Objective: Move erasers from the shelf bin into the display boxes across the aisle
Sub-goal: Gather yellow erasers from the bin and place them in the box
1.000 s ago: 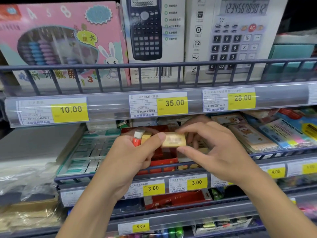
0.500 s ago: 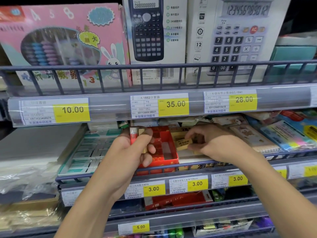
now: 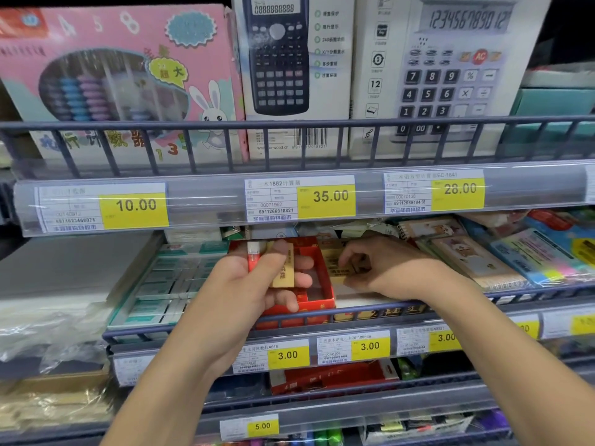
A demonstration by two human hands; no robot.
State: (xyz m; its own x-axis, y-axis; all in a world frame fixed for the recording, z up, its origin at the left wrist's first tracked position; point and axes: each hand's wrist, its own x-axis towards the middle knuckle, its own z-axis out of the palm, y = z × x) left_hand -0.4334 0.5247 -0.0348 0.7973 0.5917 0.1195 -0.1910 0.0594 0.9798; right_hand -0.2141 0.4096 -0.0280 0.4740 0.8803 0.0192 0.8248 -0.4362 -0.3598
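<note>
Left hand [image 3: 257, 284]: clasping collected erasers [image 3: 283, 268] above red shelf bin [image 3: 318, 278]. Right hand [image 3: 386, 268]: fingers pinching one yellow eraser [image 3: 338, 272] beside the bin. Advice: lift it clear of the rim, then tuck it into the left-hand stack.

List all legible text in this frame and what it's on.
"10.00": left price tag, upper rail
"1882", "35.00", "6911266918821": middle price tag
"EC-1841", "28.00": right price tag
"3.00": three lower-rail tags
"5.00": bottom tag
"AC", digits 0–9: calculator box
"1 3": pink abacus box
Erasers in left hand: print too blurred to read.
</note>
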